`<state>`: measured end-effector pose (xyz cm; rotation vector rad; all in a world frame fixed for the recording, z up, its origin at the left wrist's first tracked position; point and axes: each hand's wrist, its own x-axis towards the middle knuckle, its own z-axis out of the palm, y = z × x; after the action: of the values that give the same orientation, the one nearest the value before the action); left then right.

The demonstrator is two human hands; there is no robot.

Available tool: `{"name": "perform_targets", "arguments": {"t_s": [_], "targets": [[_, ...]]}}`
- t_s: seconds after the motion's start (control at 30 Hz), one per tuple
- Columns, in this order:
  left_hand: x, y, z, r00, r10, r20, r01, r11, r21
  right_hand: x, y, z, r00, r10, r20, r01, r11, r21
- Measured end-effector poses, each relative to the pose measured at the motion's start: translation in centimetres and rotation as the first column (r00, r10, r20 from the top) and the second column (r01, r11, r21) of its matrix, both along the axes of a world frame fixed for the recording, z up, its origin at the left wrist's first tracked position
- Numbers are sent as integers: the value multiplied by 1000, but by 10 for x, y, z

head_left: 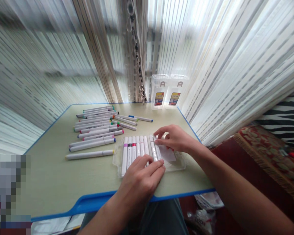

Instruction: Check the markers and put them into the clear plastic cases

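A clear plastic case (178,165) lies on the table in front of me, with a row of white markers (138,148) side by side in its left and middle part. The leftmost few show purple, black and red bands. My right hand (172,138) has thumb and index finger closed on the far end of the rightmost marker (157,148). Across the near ends of the row rests my left hand (143,174), its fingers bent loosely and laid over the markers. Its fingertips touch the near end of the rightmost marker.
Many loose markers (95,132) with coloured ends lie at the left and back of the blue-edged table (46,182). Two clear cases (159,86) with labels stand at the back right. String curtains (198,49) hang behind. A patterned couch (261,153) is at right.
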<state>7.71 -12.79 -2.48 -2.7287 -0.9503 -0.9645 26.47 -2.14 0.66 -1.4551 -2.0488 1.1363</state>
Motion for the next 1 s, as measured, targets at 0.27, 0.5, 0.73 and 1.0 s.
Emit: {"name": "perform_targets", "arguments": {"t_s": [0.27,0.5,0.73,1.0], "targets": [[0,-3,0,997,11,81,-4,996,-86,2,-6,-4,994,-34,-104,38,999,39],[-2,-5,-1,971,2,238,27,993,-117,4,0,1,970,-47,-237,67,995,78],[-20,27,40,972,83,218,-24,965,-260,-33,25,30,994,61,93,-82,965,250],[-89,143,71,787,540,298,-422,824,-377,-102,48,34,928,88,362,-230,901,369]]}}
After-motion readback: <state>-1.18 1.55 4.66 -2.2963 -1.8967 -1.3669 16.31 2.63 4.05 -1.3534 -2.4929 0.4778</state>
